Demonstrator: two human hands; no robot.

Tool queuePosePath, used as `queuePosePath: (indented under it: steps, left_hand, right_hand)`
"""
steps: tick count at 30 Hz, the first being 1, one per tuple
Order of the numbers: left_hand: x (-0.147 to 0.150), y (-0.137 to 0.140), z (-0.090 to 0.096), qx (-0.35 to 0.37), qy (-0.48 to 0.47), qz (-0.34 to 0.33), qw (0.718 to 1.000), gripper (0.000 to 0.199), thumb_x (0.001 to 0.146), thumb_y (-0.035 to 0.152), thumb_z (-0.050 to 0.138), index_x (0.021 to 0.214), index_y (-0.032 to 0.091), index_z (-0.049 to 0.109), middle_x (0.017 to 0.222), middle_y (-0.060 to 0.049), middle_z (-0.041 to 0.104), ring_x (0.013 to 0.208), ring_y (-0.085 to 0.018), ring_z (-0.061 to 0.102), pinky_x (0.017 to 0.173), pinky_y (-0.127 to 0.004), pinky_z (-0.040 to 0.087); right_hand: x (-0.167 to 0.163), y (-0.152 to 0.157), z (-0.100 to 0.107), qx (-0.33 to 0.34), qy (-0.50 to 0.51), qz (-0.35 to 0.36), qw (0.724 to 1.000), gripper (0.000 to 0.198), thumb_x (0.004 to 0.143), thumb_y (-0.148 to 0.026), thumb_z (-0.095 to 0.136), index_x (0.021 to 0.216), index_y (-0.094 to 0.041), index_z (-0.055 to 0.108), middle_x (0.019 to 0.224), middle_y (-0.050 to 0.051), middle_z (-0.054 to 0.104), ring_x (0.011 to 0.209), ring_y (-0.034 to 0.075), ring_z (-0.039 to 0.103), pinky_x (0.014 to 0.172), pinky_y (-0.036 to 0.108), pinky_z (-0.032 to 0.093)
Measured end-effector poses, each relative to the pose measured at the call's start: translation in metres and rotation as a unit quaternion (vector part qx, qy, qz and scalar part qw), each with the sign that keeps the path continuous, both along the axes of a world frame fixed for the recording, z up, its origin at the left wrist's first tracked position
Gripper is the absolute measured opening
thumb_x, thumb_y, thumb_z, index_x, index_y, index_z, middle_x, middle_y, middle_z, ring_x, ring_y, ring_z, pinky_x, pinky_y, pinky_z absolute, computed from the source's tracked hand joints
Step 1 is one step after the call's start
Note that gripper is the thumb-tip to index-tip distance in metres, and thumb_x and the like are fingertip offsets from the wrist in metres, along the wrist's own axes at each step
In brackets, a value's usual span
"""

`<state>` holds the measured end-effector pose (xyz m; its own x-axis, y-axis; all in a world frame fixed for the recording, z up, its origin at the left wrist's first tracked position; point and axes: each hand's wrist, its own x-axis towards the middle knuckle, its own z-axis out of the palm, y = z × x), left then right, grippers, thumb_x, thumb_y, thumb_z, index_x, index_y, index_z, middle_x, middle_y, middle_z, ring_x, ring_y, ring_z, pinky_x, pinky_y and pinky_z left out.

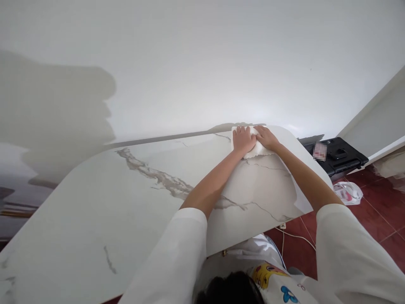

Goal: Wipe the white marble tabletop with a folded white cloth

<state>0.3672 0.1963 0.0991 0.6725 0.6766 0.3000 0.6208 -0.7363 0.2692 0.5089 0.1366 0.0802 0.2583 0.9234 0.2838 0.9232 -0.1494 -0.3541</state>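
Note:
A white cloth [260,150] with a wavy edge lies at the far right end of a white marble-patterned table [152,202]. Spread across the cloth's left part, my left hand [243,140] presses down with its fingers stretched toward the wall. My right hand [266,137] rests on the cloth's right part, its fingers pointing left and almost meeting my left hand. Both palms face down, and neither hand is visibly closed round the cloth. The cloth's surface beneath the hands is hidden.
A white wall [190,63] runs along the table's far side. To the right are a black case [343,154] with small items on it and a white plastic bag [349,193] on the red tiled floor [376,207]. A pale cable [299,235] lies below the table.

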Motion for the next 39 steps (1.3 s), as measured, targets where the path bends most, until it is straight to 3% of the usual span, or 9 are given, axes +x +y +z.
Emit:
queuePosePath:
  steps: [5, 9, 22, 31, 39]
  left_hand:
    - [0.009, 0.022, -0.001, 0.003, 0.006, -0.004, 1.000, 0.051, 0.091, 0.037, 0.031, 0.133, 0.013, 0.047, 0.140, -0.014, 0.048, 0.136, -0.029, 0.033, 0.111, -0.045, 0.025]
    - [0.014, 0.034, 0.000, 0.001, 0.006, -0.001, 1.000, 0.047, 0.092, 0.037, 0.031, 0.128, 0.016, 0.052, 0.137, -0.012, 0.051, 0.134, -0.029, 0.035, 0.111, -0.045, 0.025]
    - [0.015, 0.038, -0.003, 0.008, -0.002, -0.003, 1.000, 0.047, 0.091, 0.040, 0.034, 0.126, 0.017, 0.053, 0.137, -0.011, 0.051, 0.134, -0.029, 0.036, 0.110, -0.044, 0.026]
    - [-0.008, 0.016, -0.006, 0.015, 0.003, 0.002, 1.000, 0.052, 0.090, 0.043, 0.035, 0.133, 0.016, 0.048, 0.143, -0.010, 0.047, 0.137, -0.028, 0.032, 0.113, -0.044, 0.023]
    - [-0.039, -0.028, -0.003, 0.020, 0.012, -0.004, 1.000, 0.048, 0.091, 0.042, 0.036, 0.129, 0.017, 0.050, 0.137, -0.012, 0.051, 0.133, -0.030, 0.036, 0.110, -0.044, 0.026]
  right_hand:
    - [0.011, 0.025, -0.003, 0.011, -0.002, 0.006, 1.000, 0.052, 0.088, -0.032, 0.036, 0.135, -0.015, 0.048, 0.143, 0.010, 0.047, 0.133, 0.028, 0.039, 0.113, 0.047, 0.029]
    - [0.014, 0.036, -0.001, 0.007, 0.009, 0.004, 1.000, 0.052, 0.088, -0.032, 0.035, 0.136, -0.015, 0.048, 0.142, 0.010, 0.048, 0.131, 0.028, 0.041, 0.111, 0.047, 0.031]
    - [0.016, 0.038, -0.002, 0.004, 0.012, -0.007, 1.000, 0.052, 0.089, -0.033, 0.033, 0.137, -0.019, 0.047, 0.144, 0.007, 0.047, 0.132, 0.027, 0.040, 0.112, 0.047, 0.030]
    - [-0.005, 0.014, -0.002, -0.007, -0.009, 0.018, 1.000, 0.053, 0.090, -0.032, 0.030, 0.138, -0.013, 0.044, 0.145, 0.011, 0.043, 0.135, 0.025, 0.036, 0.114, 0.043, 0.029]
    - [-0.032, -0.029, -0.001, -0.002, -0.013, 0.035, 0.999, 0.051, 0.091, -0.031, 0.030, 0.137, -0.017, 0.043, 0.145, 0.010, 0.044, 0.135, 0.026, 0.036, 0.112, 0.047, 0.031]
